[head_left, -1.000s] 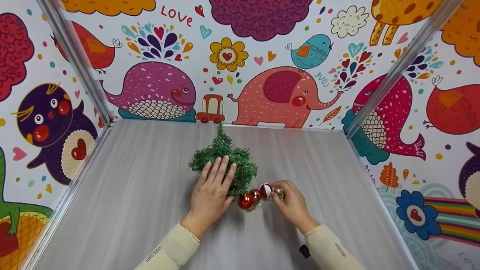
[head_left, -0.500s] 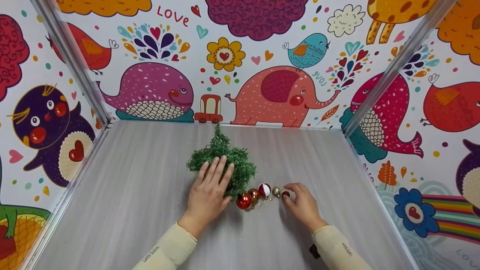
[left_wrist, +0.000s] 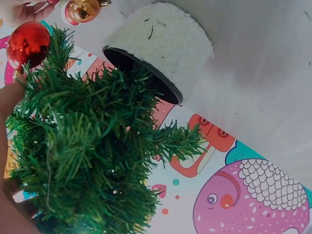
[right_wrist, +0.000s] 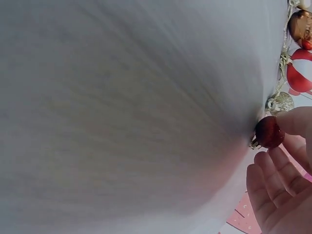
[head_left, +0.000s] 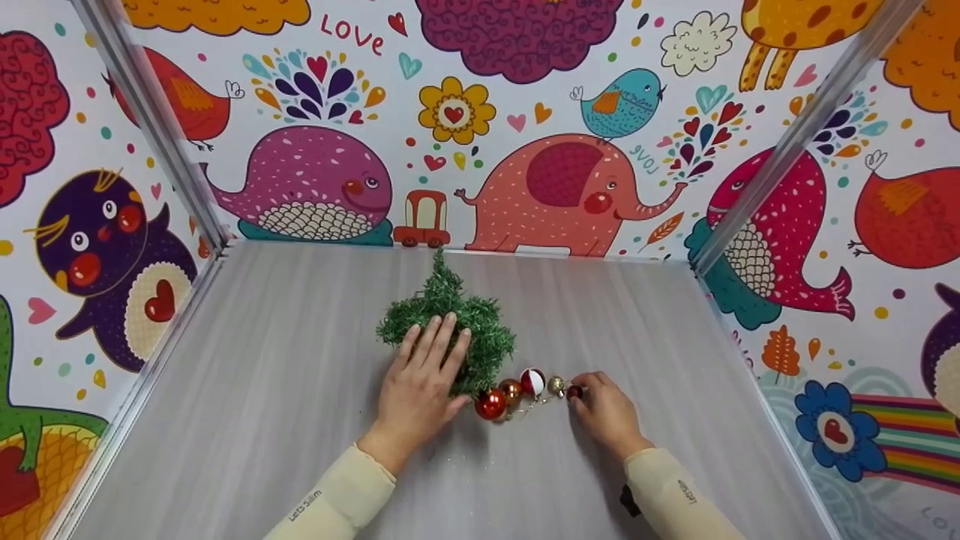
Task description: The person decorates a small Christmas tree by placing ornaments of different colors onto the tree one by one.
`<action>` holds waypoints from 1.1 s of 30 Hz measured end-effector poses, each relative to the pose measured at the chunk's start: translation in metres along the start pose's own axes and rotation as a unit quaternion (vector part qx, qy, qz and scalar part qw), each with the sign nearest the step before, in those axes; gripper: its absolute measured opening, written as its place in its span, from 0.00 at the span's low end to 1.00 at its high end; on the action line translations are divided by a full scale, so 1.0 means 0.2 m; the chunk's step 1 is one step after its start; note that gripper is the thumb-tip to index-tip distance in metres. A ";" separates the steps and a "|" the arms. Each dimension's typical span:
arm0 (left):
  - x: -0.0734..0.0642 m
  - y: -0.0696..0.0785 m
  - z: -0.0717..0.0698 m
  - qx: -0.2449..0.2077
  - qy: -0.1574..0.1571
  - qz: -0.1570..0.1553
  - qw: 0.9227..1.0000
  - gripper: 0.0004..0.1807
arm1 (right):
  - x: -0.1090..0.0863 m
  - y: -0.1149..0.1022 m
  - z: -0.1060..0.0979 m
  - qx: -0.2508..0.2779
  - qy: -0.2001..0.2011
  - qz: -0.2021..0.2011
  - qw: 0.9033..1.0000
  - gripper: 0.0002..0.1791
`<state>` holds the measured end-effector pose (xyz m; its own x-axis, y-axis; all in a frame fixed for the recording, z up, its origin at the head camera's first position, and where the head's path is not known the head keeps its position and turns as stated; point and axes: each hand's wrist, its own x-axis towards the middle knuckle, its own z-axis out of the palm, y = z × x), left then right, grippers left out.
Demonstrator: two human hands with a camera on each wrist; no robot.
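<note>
My left hand (head_left: pixel 424 375) lies with straight fingers across a small artificial Christmas tree (head_left: pixel 442 289), which rests on its side. Its white, dark-rimmed pot (left_wrist: pixel 163 36) shows in the left wrist view. Right of the tree, my right hand (head_left: pixel 609 412) pinches a small dark red bauble (right_wrist: pixel 269 132) between thumb and index finger, close over the table. A row of baubles leads from the tree to it: shiny red (head_left: pixel 490 404), copper (head_left: pixel 511 390), red-and-white (head_left: pixel 532 382) and glittery gold (head_left: pixel 556 385). A thin gold string (right_wrist: pixel 282 68) runs along them.
The grey wood-look table (head_left: pixel 300 315) is bounded by metal frame rails (head_left: pixel 161 142) and walls printed with cartoon animals. A small black object (head_left: pixel 628 501) shows beside the right sleeve (head_left: pixel 671 491).
My right hand has moved right, from the glittery gold bauble to the dark red one, and its fingers have come together on it. The left hand stays on the tree.
</note>
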<state>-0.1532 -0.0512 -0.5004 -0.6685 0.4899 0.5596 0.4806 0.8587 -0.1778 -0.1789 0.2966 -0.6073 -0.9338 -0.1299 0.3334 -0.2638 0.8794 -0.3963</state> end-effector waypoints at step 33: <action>0.03 0.00 0.00 -0.058 0.107 -0.023 0.992 0.43 | 0.01 0.01 0.03 -0.001 0.017 -0.022 1.000 0.12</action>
<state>-0.1578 -0.0486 -0.4972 -0.5619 0.3966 0.7259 0.5228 0.8503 -0.0600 -0.1817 0.2960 -0.6122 -0.9127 -0.1518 0.3794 -0.3029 0.8745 -0.3787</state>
